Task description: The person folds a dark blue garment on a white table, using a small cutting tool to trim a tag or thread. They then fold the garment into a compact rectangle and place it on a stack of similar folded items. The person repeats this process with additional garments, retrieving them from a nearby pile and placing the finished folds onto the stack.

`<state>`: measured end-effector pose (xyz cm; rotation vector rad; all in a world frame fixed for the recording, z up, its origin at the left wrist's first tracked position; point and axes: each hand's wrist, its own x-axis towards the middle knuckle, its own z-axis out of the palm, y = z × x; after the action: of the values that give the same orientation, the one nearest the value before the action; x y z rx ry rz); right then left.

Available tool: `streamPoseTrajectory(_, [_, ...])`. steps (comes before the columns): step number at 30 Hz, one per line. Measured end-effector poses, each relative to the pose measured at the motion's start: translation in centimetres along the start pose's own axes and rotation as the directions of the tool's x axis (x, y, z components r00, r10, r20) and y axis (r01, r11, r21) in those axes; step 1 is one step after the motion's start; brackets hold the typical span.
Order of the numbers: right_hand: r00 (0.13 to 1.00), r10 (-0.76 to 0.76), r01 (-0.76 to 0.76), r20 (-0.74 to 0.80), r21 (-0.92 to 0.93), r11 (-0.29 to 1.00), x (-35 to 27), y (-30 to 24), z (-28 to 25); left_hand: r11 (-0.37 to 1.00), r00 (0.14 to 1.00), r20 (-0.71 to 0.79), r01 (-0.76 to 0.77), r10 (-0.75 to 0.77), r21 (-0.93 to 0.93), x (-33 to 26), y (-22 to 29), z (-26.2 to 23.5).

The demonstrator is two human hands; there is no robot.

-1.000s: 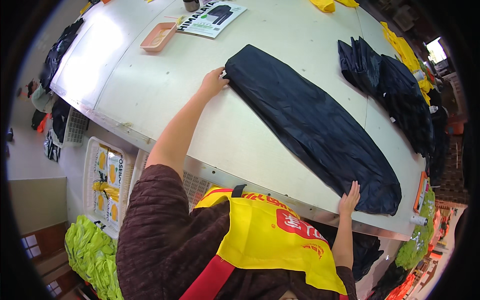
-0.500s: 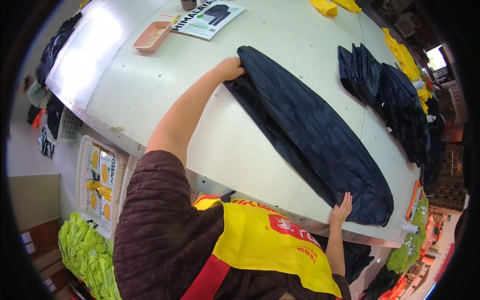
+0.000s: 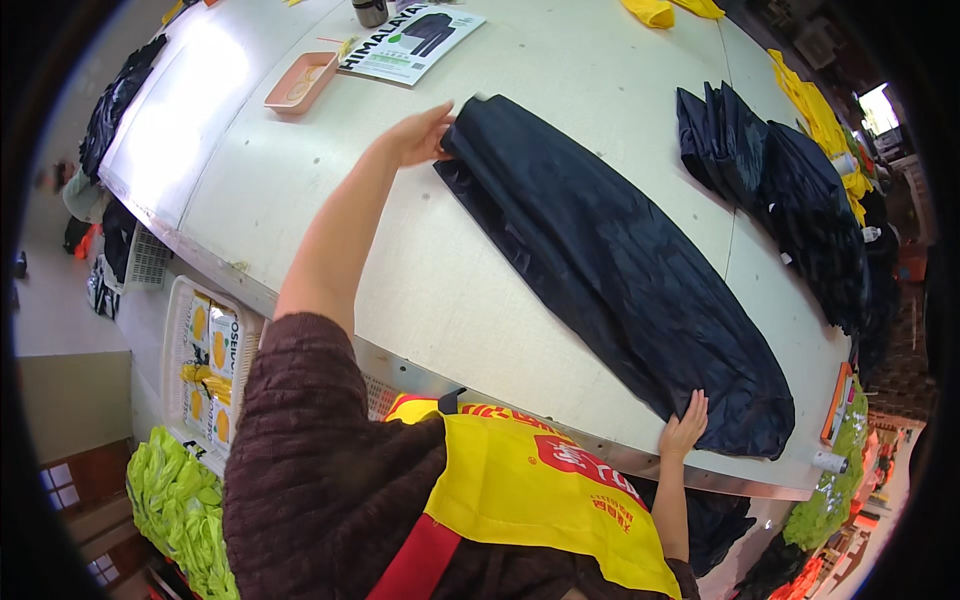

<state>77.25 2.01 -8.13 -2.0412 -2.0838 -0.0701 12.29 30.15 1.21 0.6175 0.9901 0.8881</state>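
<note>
The fingers of the left hand (image 3: 415, 135) are curled about the far end of a long dark navy garment (image 3: 620, 270), the thumb on top and the cloth pinched at its folded edge. The fingers of the right hand (image 3: 684, 428) are spread and laid flat on the near end of the same garment, by the desk's front edge; nothing is gripped there, the cloth is only pressed down.

The garment is laid across the middle of the desk (image 3: 300, 200) in a long, narrow, rounded band, folded lengthwise. Its fabric is thin and smooth, with a faint sheen and fine creases running along its length. The desk top is a pale, matte, slightly speckled sheet, with a metal strip along the near edge.

A heap of similar dark cloth (image 3: 780, 190) is piled loosely at the right side of the desk, well apart from the band, and yellow fabric (image 3: 820, 115) is seen beyond it. At the far end a shallow rectangular pink tray (image 3: 300, 82) of plastic is set just beside a glossy printed sheet (image 3: 410, 45). A knitted brown sleeve (image 3: 310, 450) with a ribbed texture and a shiny yellow apron (image 3: 540, 500) are seen at the lower edge. A white plastic crate (image 3: 205, 370) and bright green bundles (image 3: 180, 510) stand below the desk on the left.
</note>
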Motion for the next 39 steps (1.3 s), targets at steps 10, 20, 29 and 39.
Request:
streamPoseTrajectory(10, [0.999, 0.039, -0.039, 0.037, -0.001, 0.999, -0.1, -0.7, -0.9, 0.829, 0.82, -0.256, -0.393, 0.512, 0.398, -0.1, -6.4, 3.5])
streamPoseTrajectory(20, [0.999, 0.033, -0.033, 0.03, -0.019, 0.999, 0.1, -0.3, -0.6, 0.034, 0.602, 0.185, -0.334, 0.777, 0.942, 3.6, 4.4, 10.4])
streamPoseTrajectory(29, [1.0, 0.013, -0.013, 0.015, 0.008, 1.0, -0.2, -0.4, -0.7, -0.439, 0.899, -0.021, 0.233, 0.436, 0.867, -3.3, 0.4, 5.0])
streamPoseTrajectory(39, [0.998, 0.001, -0.001, 0.058, 0.006, 1.0, 0.0, -0.7, -1.0, 0.098, 0.548, -0.252, 0.294, 0.798, 0.951, -5.6, -8.8, 0.9])
